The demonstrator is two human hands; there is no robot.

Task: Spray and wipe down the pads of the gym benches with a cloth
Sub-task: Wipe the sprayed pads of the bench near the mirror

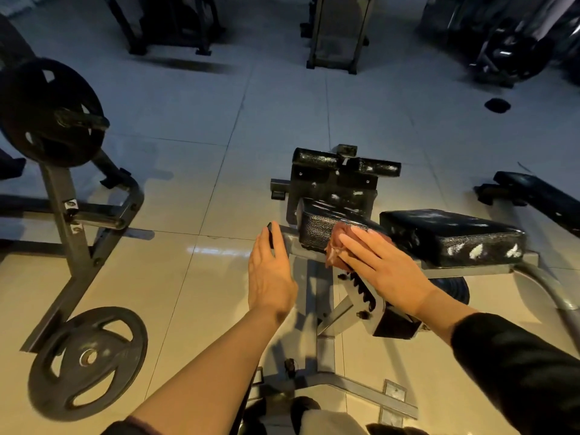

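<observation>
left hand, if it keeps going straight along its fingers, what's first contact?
Likely the black end cap of the grey frame bar: the left hand points up-frame and its fingertips already sit at it. Depth is unclear, so contact can't be confirmed.

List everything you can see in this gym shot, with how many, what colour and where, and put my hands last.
bench pads: two, black, centre right, on a grey frame
cloth: one, reddish brown, on the nearer pad's edge
knee pad unit: one, black, behind the pads
weight plates: two, black, left, one on the floor, one on a rack
flat bench: one, black, far right
machines: several, dark, along the top
floor tiles: pale, throughout
left hand: open, touching the frame end
right hand: flat, pressing the cloth
</observation>
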